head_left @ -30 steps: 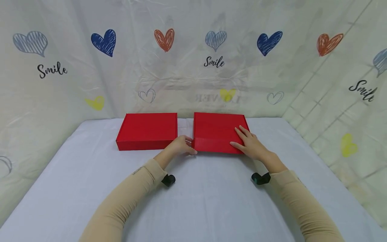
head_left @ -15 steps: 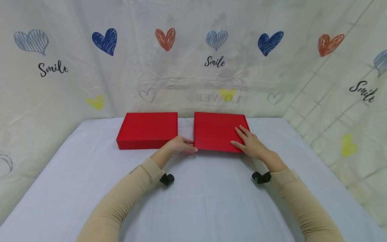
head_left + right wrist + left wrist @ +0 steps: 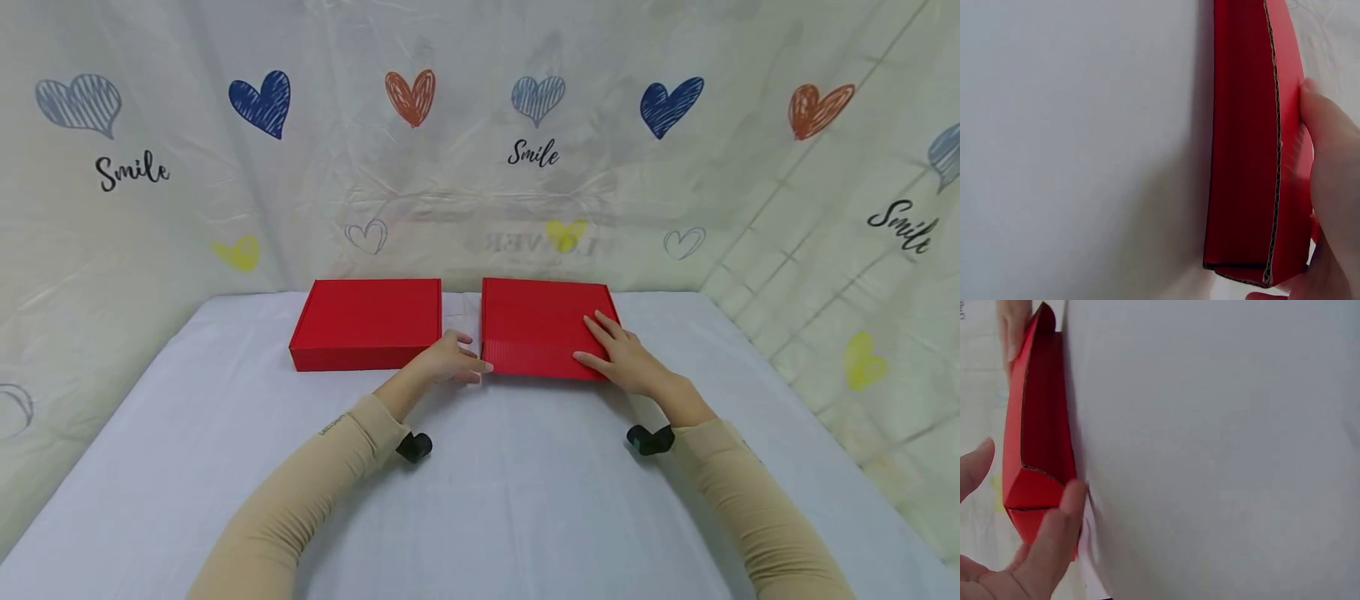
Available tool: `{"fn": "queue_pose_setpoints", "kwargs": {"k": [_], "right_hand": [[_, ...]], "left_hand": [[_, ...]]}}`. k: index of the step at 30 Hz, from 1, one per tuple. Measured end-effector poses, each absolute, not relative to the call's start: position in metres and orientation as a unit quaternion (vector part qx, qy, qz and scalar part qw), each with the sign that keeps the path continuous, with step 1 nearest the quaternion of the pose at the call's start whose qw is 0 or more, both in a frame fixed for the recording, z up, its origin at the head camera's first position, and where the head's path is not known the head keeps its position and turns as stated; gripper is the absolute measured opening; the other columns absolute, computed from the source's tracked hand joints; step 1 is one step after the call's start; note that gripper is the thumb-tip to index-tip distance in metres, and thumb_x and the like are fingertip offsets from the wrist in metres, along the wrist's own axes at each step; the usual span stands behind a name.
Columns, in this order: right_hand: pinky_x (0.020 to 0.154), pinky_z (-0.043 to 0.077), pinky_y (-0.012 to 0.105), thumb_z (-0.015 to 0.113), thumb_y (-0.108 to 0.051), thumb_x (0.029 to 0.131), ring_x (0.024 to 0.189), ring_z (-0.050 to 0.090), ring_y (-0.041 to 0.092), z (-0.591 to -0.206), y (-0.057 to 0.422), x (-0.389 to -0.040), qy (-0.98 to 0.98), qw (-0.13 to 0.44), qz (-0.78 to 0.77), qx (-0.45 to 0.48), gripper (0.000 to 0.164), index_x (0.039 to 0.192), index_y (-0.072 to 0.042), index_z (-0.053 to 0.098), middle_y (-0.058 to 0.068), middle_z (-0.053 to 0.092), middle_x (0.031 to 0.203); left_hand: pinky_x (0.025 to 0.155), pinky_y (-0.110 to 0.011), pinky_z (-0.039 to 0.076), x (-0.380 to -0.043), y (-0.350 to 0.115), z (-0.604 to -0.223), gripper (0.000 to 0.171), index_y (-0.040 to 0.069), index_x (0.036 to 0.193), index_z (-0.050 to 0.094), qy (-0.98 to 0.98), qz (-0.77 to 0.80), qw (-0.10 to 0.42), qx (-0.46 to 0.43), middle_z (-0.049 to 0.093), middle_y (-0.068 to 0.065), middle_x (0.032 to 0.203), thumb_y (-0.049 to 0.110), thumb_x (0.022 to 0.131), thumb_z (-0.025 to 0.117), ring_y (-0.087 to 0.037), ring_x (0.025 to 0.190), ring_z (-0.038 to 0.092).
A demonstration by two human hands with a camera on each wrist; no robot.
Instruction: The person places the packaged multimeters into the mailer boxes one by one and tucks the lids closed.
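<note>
A red cardboard box [image 3: 536,317] lies on the table at the back, its lid down and the lid's front strip [image 3: 532,358] bent slightly along a crease. In the left wrist view, the lid's raw front edge stands out over a dark red recess [image 3: 1047,412]. My left hand [image 3: 442,360] is at the box's front left corner, fingers apart, one fingertip right at the corner. My right hand [image 3: 626,362] rests with spread fingers on the lid's right side. In the right wrist view, my thumb [image 3: 1325,122] lies along the lid top.
Another red box [image 3: 367,315], closed, sits just left of the first, with a narrow gap between them. A white cloth [image 3: 510,500] covers the table. Behind hangs a pale curtain [image 3: 465,183] printed with hearts. Dark wrist cameras [image 3: 415,447] hang below both cuffs.
The lid's front strip looked flat half a second ago and now tilts down at its crease again. My left hand's fingers have spread a little at the corner. My right hand stays nearly still.
</note>
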State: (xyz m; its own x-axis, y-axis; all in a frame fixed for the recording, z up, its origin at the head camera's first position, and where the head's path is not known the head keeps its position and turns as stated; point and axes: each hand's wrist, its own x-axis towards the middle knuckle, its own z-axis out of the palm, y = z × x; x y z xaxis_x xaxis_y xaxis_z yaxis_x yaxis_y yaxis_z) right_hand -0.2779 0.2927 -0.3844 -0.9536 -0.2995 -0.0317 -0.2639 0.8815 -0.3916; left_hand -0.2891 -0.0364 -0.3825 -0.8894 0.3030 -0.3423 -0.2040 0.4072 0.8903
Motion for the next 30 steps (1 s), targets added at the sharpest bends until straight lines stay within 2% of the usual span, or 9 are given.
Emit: {"fn": "queue_pose_setpoints", "kwargs": {"k": [3, 6, 13, 16, 20, 23, 30], "right_hand": [[0.11, 0.029, 0.072, 0.062, -0.046, 0.1, 0.147, 0.015, 0.055, -0.384, 0.299, -0.281, 0.965, 0.051, -0.205, -0.156, 0.087, 0.164, -0.005, 0.018, 0.023, 0.008, 0.168], [0.112, 0.028, 0.071, 0.066, -0.044, 0.098, 0.149, 0.014, 0.053, -0.385, 0.306, -0.284, 0.959, 0.055, -0.216, -0.172, 0.088, 0.164, -0.006, 0.02, 0.022, 0.009, 0.168], [0.114, 0.022, 0.07, 0.071, -0.042, 0.096, 0.15, 0.011, 0.052, -0.388, 0.315, -0.291, 0.951, 0.062, -0.228, -0.199, 0.092, 0.164, -0.006, 0.02, 0.023, 0.006, 0.169], [0.114, 0.022, 0.071, 0.073, -0.042, 0.095, 0.15, 0.009, 0.052, -0.389, 0.316, -0.295, 0.951, 0.068, -0.227, -0.196, 0.095, 0.164, -0.007, 0.018, 0.023, 0.004, 0.169], [0.112, 0.026, 0.071, 0.077, -0.04, 0.091, 0.15, 0.007, 0.052, -0.39, 0.318, -0.3, 0.95, 0.081, -0.234, -0.189, 0.1, 0.164, -0.008, 0.017, 0.023, 0.001, 0.169], [0.111, 0.029, 0.07, 0.079, -0.04, 0.089, 0.15, 0.006, 0.052, -0.39, 0.318, -0.303, 0.949, 0.086, -0.241, -0.185, 0.103, 0.164, -0.008, 0.017, 0.021, 0.0, 0.169], [0.111, 0.031, 0.069, 0.082, -0.042, 0.087, 0.15, 0.008, 0.051, -0.387, 0.314, -0.306, 0.952, 0.079, -0.228, -0.186, 0.106, 0.165, -0.01, 0.017, 0.02, 0.001, 0.169]], "left_hand": [[0.101, -0.045, 0.052, -0.286, -0.032, -0.379, 0.085, 0.004, 0.154, 0.03, 0.823, 0.527, 0.202, 0.055, 0.048, -0.02, 0.147, 0.021, 0.088, 0.081, -0.033, 0.127, 0.056], [0.106, -0.05, 0.048, -0.284, -0.027, -0.377, 0.09, 0.006, 0.158, 0.027, 0.849, 0.494, 0.164, 0.096, 0.04, -0.019, 0.155, 0.025, 0.089, 0.08, -0.035, 0.14, 0.042], [0.116, -0.052, 0.035, -0.291, -0.012, -0.382, 0.091, 0.01, 0.164, 0.02, 0.881, 0.41, 0.103, 0.214, 0.019, -0.013, 0.168, 0.038, 0.095, 0.073, -0.03, 0.152, 0.022], [0.117, -0.056, 0.032, -0.297, -0.006, -0.383, 0.091, 0.014, 0.165, 0.017, 0.901, 0.344, 0.096, 0.246, 0.006, -0.011, 0.171, 0.043, 0.097, 0.07, -0.034, 0.155, 0.015], [0.116, -0.065, 0.025, -0.305, 0.0, -0.384, 0.093, 0.018, 0.166, 0.014, 0.926, 0.248, 0.102, 0.266, -0.003, -0.009, 0.172, 0.049, 0.096, 0.068, -0.042, 0.154, 0.011], [0.117, -0.067, 0.021, -0.31, 0.003, -0.383, 0.097, 0.02, 0.167, 0.012, 0.934, 0.206, 0.112, 0.269, -0.008, -0.006, 0.172, 0.051, 0.095, 0.068, -0.044, 0.154, 0.01], [0.117, -0.066, 0.023, -0.319, 0.006, -0.38, 0.104, 0.017, 0.167, 0.005, 0.942, 0.154, 0.123, 0.271, -0.007, -0.005, 0.172, 0.054, 0.093, 0.07, -0.046, 0.153, 0.014]]}}
